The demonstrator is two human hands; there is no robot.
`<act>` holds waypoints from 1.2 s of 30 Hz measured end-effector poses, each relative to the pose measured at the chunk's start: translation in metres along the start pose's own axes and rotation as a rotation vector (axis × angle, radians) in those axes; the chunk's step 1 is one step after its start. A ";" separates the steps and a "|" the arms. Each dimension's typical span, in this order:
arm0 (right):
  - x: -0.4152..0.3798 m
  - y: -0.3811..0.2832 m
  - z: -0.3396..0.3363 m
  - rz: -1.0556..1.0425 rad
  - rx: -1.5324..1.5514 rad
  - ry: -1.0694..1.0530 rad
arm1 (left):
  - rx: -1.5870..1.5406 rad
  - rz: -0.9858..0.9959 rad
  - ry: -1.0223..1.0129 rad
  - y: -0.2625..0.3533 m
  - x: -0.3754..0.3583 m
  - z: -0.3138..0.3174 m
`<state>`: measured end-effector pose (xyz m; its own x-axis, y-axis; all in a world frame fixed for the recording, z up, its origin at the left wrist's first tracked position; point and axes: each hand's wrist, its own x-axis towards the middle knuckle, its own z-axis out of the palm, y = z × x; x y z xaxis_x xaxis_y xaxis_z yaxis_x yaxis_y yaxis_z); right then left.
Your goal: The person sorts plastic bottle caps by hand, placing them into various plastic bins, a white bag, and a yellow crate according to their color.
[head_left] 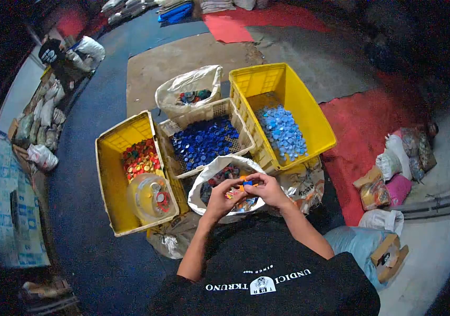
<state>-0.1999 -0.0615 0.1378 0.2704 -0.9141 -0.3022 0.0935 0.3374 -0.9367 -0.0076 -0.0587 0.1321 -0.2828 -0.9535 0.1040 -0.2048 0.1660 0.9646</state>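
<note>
My left hand [226, 196] and my right hand [268, 190] meet over an open white sack [199, 188], fingers closed around small blue and orange bottle caps [247, 183]. How the caps are shared between the fingers is partly hidden. Mixed coloured caps [228, 173] show inside the sack below. Just beyond it is a whitish crate [178, 125] of dark blue caps [204, 145]. To the right, a yellow crate [309, 118] holds light blue caps [282, 131]. Another yellow crate [110, 168], on the left, contains red and yellow caps [143, 158] and a translucent round container [143, 197].
A second white sack [183, 87] with mixed caps stands behind the middle crate. Stuffed bags [399, 158] line the right side, and more bags [40, 118] lie along the left. A large pale blue bag [351, 245] sits by my right elbow.
</note>
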 end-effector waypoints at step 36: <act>0.095 0.152 0.021 0.178 -0.615 0.370 | -1.093 -0.890 0.289 -0.132 -0.023 -0.094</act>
<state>-0.1395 -0.0924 -0.0291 -0.1191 -0.9103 -0.3965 -0.5053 0.3993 -0.7650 0.1135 -0.0826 0.0251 -0.2222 -0.6747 -0.7039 0.6366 -0.6472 0.4193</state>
